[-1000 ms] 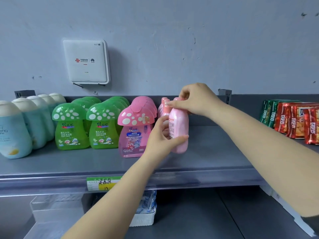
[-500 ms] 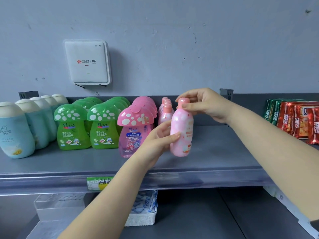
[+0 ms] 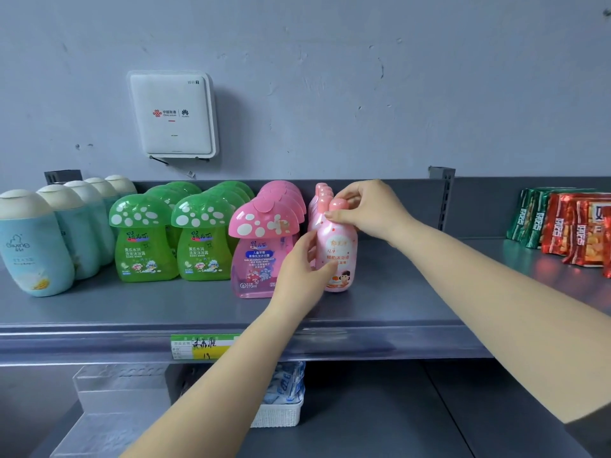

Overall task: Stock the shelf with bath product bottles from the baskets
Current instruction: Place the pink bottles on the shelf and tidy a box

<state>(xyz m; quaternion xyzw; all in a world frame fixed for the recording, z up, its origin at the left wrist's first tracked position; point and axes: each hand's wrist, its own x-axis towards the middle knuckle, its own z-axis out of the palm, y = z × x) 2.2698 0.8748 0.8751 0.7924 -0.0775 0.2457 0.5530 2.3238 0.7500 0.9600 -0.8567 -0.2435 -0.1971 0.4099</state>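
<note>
A small pink bottle (image 3: 340,249) with a round pink cap stands upright on the grey shelf (image 3: 413,292), at the front of a row of like pink bottles (image 3: 320,196). My right hand (image 3: 367,209) pinches its cap and neck from the right. My left hand (image 3: 299,269) cups the lower left side of its body, thumb across the front. Left of it stand rows of pink mushroom bottles (image 3: 261,246), green mushroom bottles (image 3: 172,236) and pale blue bottles (image 3: 33,246).
Red and green snack packets (image 3: 568,226) stand at the shelf's right end, with bare shelf between them and the pink bottle. A white wall box (image 3: 172,115) hangs above. Below, a white basket (image 3: 281,413) and a clear bin (image 3: 122,388) sit on the lower shelf.
The pink bottle was turned so its label faces front and was set back down at the head of its row. Both hands stayed on it.
</note>
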